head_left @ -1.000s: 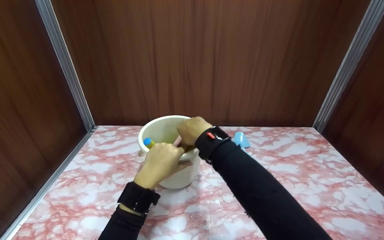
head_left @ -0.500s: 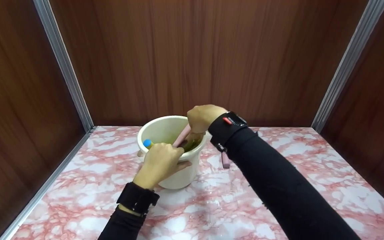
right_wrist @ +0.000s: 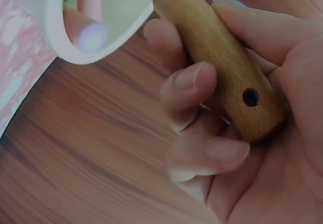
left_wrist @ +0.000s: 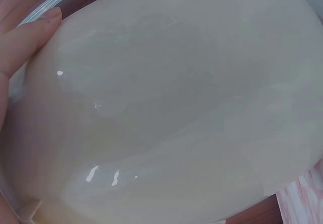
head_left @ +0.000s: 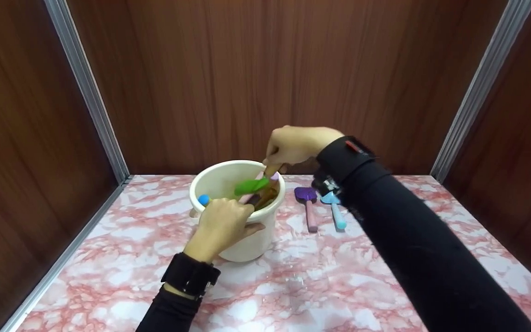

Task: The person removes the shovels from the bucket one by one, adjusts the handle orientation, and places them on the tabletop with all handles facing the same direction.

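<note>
My right hand (head_left: 300,145) is raised over the far right rim of a white bucket (head_left: 247,244). It holds a small garden trowel by its wooden handle (right_wrist: 222,57), which has a hole near the end, with fingers curled round it. The trowel's green blade (head_left: 250,186) tilts down at the bucket's mouth. My left hand (head_left: 224,221) grips the near rim, its thumb (left_wrist: 33,37) against the outer wall. Inside the bucket are a pink handle (head_left: 247,198), a blue-tipped handle (head_left: 204,199) and other partly hidden things.
A purple shovel (head_left: 306,193) with a pink handle lies on the marbled table (head_left: 339,286), right of the bucket. Beside it is a light blue tool (head_left: 337,214), its head partly behind my right wrist. Wooden panels (head_left: 265,83) enclose the back and sides.
My right hand has risen up and to the right, bringing the green trowel blade into view. The purple shovel and light blue tool have come out from behind my arm. My left hand stays put.
</note>
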Demonstrator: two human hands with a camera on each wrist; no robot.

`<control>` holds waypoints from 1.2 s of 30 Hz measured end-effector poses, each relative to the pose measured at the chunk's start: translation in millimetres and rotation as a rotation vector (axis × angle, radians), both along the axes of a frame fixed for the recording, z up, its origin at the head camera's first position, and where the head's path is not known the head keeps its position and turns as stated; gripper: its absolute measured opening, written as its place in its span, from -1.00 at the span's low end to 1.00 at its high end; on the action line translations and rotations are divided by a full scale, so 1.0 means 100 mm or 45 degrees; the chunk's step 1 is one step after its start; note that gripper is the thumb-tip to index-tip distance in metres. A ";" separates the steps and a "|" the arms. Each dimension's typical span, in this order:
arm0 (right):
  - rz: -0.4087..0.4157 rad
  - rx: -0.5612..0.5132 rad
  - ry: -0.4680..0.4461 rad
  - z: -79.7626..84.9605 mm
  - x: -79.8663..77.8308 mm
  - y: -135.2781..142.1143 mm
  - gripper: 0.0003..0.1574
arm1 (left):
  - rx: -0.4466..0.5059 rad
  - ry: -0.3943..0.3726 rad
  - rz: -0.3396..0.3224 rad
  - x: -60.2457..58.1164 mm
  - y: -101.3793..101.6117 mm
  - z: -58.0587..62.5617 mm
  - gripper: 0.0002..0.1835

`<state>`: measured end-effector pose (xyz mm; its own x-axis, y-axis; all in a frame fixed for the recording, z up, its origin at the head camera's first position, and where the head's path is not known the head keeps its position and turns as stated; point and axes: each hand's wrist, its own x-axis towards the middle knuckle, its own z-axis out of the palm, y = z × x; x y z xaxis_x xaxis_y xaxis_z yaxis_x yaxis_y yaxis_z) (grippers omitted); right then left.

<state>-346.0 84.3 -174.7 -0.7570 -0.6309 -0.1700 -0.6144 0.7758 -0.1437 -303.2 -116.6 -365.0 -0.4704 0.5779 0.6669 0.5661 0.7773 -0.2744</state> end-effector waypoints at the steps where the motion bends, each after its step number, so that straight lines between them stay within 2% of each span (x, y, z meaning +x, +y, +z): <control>1: 0.007 -0.025 0.008 0.02 -0.01 0.04 -0.67 | 0.002 0.003 0.001 0.00 0.00 0.00 -0.50; 5: 0.011 -0.147 0.070 0.07 -0.05 0.24 -0.65 | 0.019 0.004 -0.007 -0.01 0.00 0.00 -0.49; 9: -0.052 -0.315 0.151 0.04 -0.12 0.47 -0.63 | 0.031 0.008 -0.023 0.00 -0.02 -0.01 -0.49; 15: -0.198 -0.529 0.317 -0.14 -0.22 0.78 -0.63 | 0.016 0.021 -0.023 0.01 -0.05 0.00 -0.46; 18: -0.273 -0.577 0.389 -0.27 -0.28 0.93 -0.65 | 0.009 0.022 -0.024 0.02 -0.06 0.00 -0.45; 21: -0.356 -0.569 0.437 -0.40 -0.34 1.09 -0.66 | 0.007 0.017 -0.025 0.02 -0.07 0.00 -0.45; 27: -0.543 -0.424 0.511 -0.74 -0.44 1.47 -0.60 | 0.010 -0.008 -0.023 0.04 -0.04 0.00 -0.45; 32: -0.687 -0.313 0.439 -1.03 -0.50 1.87 -0.53 | -0.004 0.000 -0.008 0.05 -0.01 0.00 -0.45; 36: -0.742 -0.235 0.386 -1.23 -0.51 2.11 -0.60 | -0.013 0.007 -0.004 0.05 -0.01 0.01 -0.44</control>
<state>-397.4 295.1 -298.1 -0.9791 -0.1043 0.1744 -0.1378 0.9715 -0.1927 -298.3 -117.7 -364.1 -0.4647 0.5862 0.6637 0.5670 0.7727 -0.2854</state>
